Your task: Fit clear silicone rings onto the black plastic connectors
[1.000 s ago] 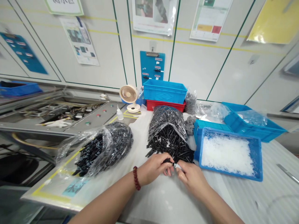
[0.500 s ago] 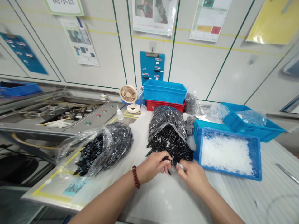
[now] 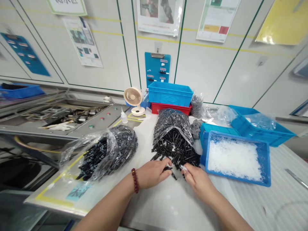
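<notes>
My left hand, with a dark red bead bracelet on its wrist, is closed around a small black part at the front of a heap. A short white piece is pinched in my right hand, a little to the right. Black slender parts spill from a clear bag just beyond both hands. One loose black part lies between the hands on the white table surface.
A second clear bag of black parts lies at the left. To the right stands a blue bin of small white rings. Behind are a fan, a dropper bottle, a blue crate and a red crate.
My hands have moved apart, the left one shifting left with a black part. The white piece in my right hand now tilts up to the left, away from the left hand.
</notes>
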Available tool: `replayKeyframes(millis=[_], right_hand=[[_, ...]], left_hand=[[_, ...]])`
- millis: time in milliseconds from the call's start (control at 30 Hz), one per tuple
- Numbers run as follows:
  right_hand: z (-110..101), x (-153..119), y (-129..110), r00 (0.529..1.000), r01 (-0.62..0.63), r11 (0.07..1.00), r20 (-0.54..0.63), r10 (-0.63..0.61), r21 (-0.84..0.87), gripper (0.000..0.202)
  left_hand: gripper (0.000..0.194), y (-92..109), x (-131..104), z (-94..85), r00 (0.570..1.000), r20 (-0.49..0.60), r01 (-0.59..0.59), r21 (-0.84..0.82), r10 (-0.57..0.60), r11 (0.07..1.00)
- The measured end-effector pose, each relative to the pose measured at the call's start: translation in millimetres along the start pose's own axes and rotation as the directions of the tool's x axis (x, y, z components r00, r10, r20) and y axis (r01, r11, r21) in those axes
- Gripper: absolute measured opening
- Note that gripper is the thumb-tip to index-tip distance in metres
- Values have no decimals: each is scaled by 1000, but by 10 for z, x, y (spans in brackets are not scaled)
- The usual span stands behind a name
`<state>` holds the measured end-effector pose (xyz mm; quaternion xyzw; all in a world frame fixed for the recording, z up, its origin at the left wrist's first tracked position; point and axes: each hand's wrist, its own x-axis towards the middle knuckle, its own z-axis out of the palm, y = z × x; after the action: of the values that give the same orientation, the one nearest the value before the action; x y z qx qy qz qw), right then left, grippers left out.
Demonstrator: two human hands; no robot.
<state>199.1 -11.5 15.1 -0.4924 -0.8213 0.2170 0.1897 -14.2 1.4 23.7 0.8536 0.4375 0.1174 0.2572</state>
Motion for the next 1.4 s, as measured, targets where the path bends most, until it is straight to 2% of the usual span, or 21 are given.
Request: replayKeyframes(millis=[100, 300, 433, 633, 833, 933, 1133, 1300, 1400], right_hand=[[14, 3, 8, 1000, -17, 997, 17, 18, -70, 24], [30, 15, -12, 996, -29, 987, 83, 43, -156, 22], [41, 19, -26, 991, -36, 980, 123, 61, -195, 21], [21, 24, -8, 994, -53, 979, 79, 70, -197, 23], [-1, 22, -22, 993, -36, 976, 105, 60, -214, 22], [28, 20, -29, 992, -19, 975, 116, 46, -223, 23], [88, 14, -68, 985, -3, 973, 164, 42, -232, 18], [79, 16, -82, 982, -47, 965, 165, 92, -260, 23], [52, 10, -83, 978, -61, 976, 184, 101, -211, 29]], left_hand=[[20, 44, -7, -3, 1000, -8, -17, -72, 17, 997], [16, 60, 84, 78, 985, -166, -71, -203, 38, 977], [17, 24, 129, 148, 977, -200, -136, -324, 73, 936], [23, -57, 143, 156, 964, -261, -163, -462, 42, 872], [20, -74, 136, 127, 972, -225, -146, -334, 71, 931], [22, -48, 128, 129, 979, -185, -140, -320, 83, 937], [18, 42, 126, 140, 975, -87, -218, -247, 202, 944], [18, 27, 133, 178, 983, -80, -181, -252, 166, 951], [22, 15, 127, 173, 985, -89, -168, -249, 150, 954]])
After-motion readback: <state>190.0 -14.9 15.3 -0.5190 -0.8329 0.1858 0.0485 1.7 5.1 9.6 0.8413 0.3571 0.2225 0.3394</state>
